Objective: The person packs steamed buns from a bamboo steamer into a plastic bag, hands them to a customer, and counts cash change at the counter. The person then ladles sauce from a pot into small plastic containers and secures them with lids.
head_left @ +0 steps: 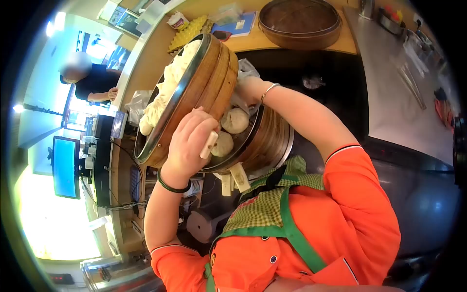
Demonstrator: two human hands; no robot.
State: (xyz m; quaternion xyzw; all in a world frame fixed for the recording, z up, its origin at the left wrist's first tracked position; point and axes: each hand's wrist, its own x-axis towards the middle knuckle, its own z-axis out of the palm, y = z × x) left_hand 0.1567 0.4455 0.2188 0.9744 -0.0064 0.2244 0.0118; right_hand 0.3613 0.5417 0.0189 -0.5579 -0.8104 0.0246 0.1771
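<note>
My left hand (pixel 188 141) is closed around a pale handle (pixel 209 144) of the upper bamboo steamer basket (pixel 214 78), which is tilted up on its side. White buns (pixel 170 82) sit crowded in that basket. Beneath it, a lower steamer basket (pixel 265 141) holds a few round buns (pixel 235 120). My right hand (pixel 249 90) reaches between the two baskets with a clear plastic bag (pixel 247 69) bunched at its fingers, close to the buns. The steamer and the bag partly hide those fingertips.
A round bamboo steamer (pixel 300 24) stands at the back by a blue folder (pixel 242 27) and a yellow egg tray (pixel 189 33). Metal tongs (pixel 412 85) lie on the steel counter (pixel 384 73) at right. Across the counter stands another person (pixel 95 80).
</note>
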